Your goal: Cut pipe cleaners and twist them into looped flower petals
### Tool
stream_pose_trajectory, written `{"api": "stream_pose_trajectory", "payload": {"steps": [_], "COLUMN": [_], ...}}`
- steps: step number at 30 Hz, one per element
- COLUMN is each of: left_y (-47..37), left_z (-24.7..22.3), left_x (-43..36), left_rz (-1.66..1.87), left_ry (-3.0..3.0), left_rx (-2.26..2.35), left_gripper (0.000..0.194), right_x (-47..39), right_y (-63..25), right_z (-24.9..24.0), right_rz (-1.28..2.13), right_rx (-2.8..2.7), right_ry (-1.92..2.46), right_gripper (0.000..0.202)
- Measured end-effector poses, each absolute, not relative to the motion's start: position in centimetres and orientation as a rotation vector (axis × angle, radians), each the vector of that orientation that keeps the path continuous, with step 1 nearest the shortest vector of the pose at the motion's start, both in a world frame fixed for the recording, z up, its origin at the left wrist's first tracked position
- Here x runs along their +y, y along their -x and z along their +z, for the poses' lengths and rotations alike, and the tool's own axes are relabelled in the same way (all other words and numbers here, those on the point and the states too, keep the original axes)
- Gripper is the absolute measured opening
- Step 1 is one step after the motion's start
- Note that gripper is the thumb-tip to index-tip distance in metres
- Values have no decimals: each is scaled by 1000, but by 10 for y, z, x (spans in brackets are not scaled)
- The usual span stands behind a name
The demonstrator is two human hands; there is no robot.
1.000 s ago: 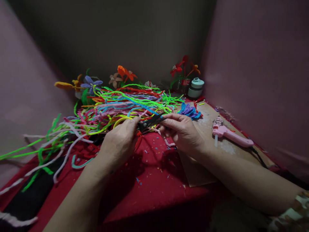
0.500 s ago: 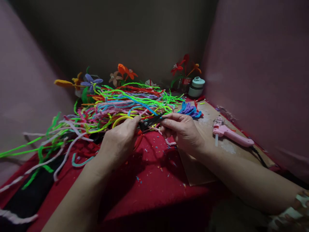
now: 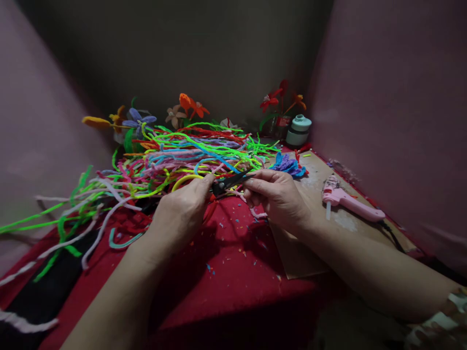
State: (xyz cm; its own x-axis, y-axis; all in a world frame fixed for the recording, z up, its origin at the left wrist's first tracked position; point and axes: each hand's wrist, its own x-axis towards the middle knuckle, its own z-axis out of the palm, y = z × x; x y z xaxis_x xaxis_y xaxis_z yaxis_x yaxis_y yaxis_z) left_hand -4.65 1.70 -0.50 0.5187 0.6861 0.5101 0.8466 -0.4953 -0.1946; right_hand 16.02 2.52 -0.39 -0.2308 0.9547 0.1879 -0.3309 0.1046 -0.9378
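My left hand (image 3: 184, 206) is closed round a pair of scissors (image 3: 229, 183). The black blades point right, toward my right hand, and a red-orange loop hangs below my left hand. My right hand (image 3: 277, 197) is closed in a pinch right at the blade tips. Whatever lies between its fingertips is too small and dark to make out. Behind both hands spreads a heap of colourful pipe cleaners (image 3: 197, 150). Just past my right fingers lies a bunch of blue and purple fuzzy petals (image 3: 288, 165).
A pink glue gun (image 3: 350, 201) lies on a brown board (image 3: 310, 233) at right. Fuzzy flowers (image 3: 137, 120) and a pale green bottle (image 3: 299, 130) stand at the back. Tiny scraps dot the red cloth (image 3: 233, 291). Loose pipe cleaners (image 3: 98, 238) trail off left.
Both hands and the scissors hold almost the same place. The blades seem to have turned slightly; the view has shifted a little.
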Motion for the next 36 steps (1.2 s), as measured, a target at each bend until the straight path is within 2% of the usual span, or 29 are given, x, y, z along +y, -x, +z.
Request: {"api": "stream_pose_trajectory", "payload": {"steps": [6, 10, 13, 16, 19, 21, 27, 36], "left_y": [48, 39, 26, 13, 7, 6, 7, 3], "left_z": [-8, -2, 5, 8, 5, 3, 7, 6], "left_x": [17, 14, 11, 9, 10, 12, 10, 7], "left_rz": [-526, -793, -1328, -2096, -2687, -2894, -2951, -2979], "left_ry": [2390, 2504, 2569, 2532, 2381, 2309, 2316, 2312], "left_rx": [-1283, -1546, -1931, -2235, -2219, -2149, -2138, -2065], "left_gripper": [39, 30, 26, 33, 38, 42, 46, 47], "right_x": [27, 29, 28, 24, 20, 19, 19, 14], "right_y": [-159, -158, -157, -154, -152, -150, -148, -145], "right_z": [-4, -5, -5, -6, -11, -15, -23, -17], "right_rz": [1456, 1502, 1518, 1550, 1621, 1672, 1713, 1638], "right_rx": [-1158, -1097, -1096, -1130, -1218, -1289, -1390, -1453], "right_ry": [724, 696, 684, 682, 665, 666, 690, 770], "right_gripper": [8, 8, 8, 8, 11, 13, 21, 19]}}
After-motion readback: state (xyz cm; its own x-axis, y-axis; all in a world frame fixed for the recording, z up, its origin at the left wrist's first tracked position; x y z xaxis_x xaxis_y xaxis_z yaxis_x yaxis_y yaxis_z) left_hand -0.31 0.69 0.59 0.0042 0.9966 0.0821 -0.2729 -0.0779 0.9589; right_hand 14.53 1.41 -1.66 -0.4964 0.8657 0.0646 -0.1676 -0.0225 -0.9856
